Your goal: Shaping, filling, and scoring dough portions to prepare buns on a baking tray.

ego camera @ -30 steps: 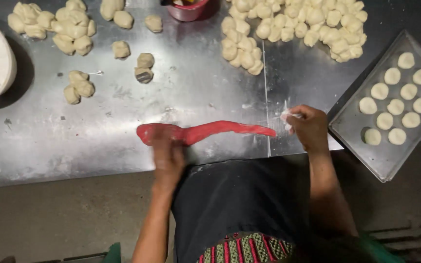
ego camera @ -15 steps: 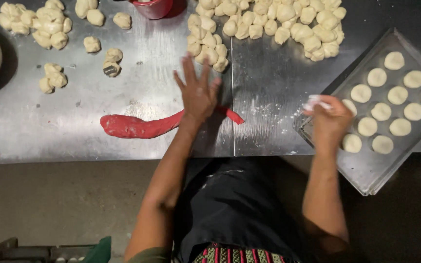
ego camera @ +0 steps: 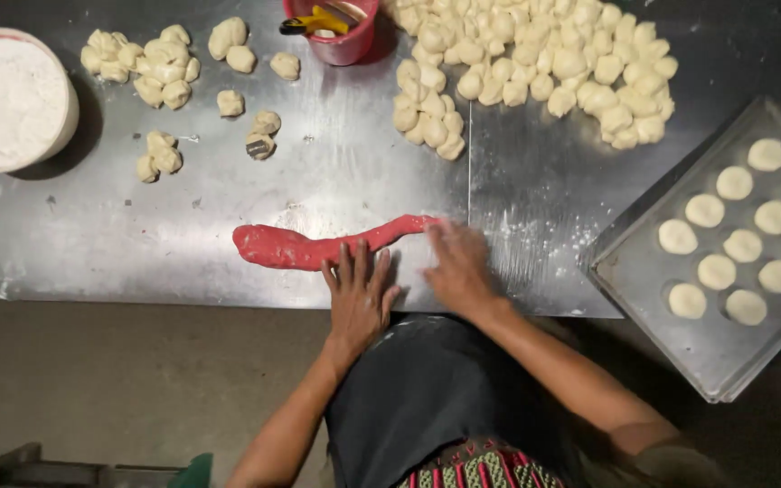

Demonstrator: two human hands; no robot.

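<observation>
Listing from the left edge of the steel worktable: a round white tub of flour, rim trimmed in red, standing at the far left; a loose scatter of pale dough pieces near it, some clumped, some single; a red rope of dough lying across the table's near middle, thick and blunt at its left end, thinning toward the right; left hand laid flat with fingers spread, fingertips touching the rope's near side, gripping nothing; right hand palm down just beside the rope's thin right end, open and closed on nothing, though blur hides whether it touches the dough; a red cup at the far edge holding a yellow-handled tool; a large heap of pale dough pieces right of the table seam; a metal baking tray at the far right, set at an angle, carrying flattened pale rounds in rows, its near part bare. Progress, as judged: rope uneven in thickness and uncut; heap largely unshaped; tray partly filled
</observation>
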